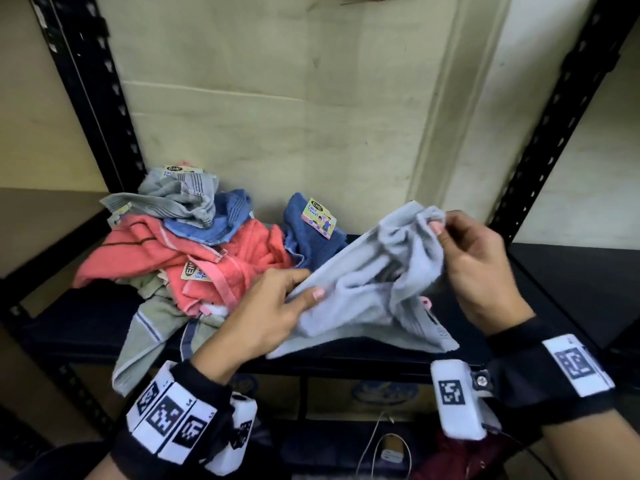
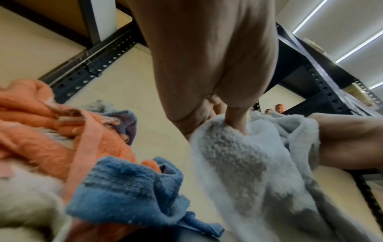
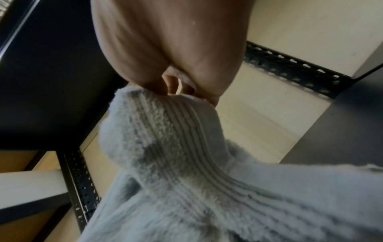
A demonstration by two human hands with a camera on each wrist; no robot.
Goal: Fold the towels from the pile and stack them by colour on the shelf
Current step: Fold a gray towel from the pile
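Both hands hold one pale grey towel (image 1: 367, 289) up over the front of the dark shelf (image 1: 568, 289): the left hand (image 1: 270, 313) pinches its near-left edge between thumb and fingers (image 1: 317, 293), and the right hand (image 1: 481, 268) pinches a bunched corner higher up on the right, so the cloth sags crumpled between them. Close to the left hand lies the pile (image 1: 180, 251), a tangle of coral, blue, grey and greenish towels, one greenish end hanging over the shelf's front edge. Behind the grey towel a blue towel (image 1: 308, 233) with a paper label (image 1: 322, 217) sits against the cream back wall (image 1: 277, 109). Perforated black uprights (image 1: 93, 98) hem the bay in on both sides; the open stretch of shelf is on the right, past the right hand. The left wrist view shows the fingers sunk into fluffy pile and the coral heap just beside; the right wrist view shows ribbed stripes (image 3: 186, 147) running through the cloth below that hand's pinch.
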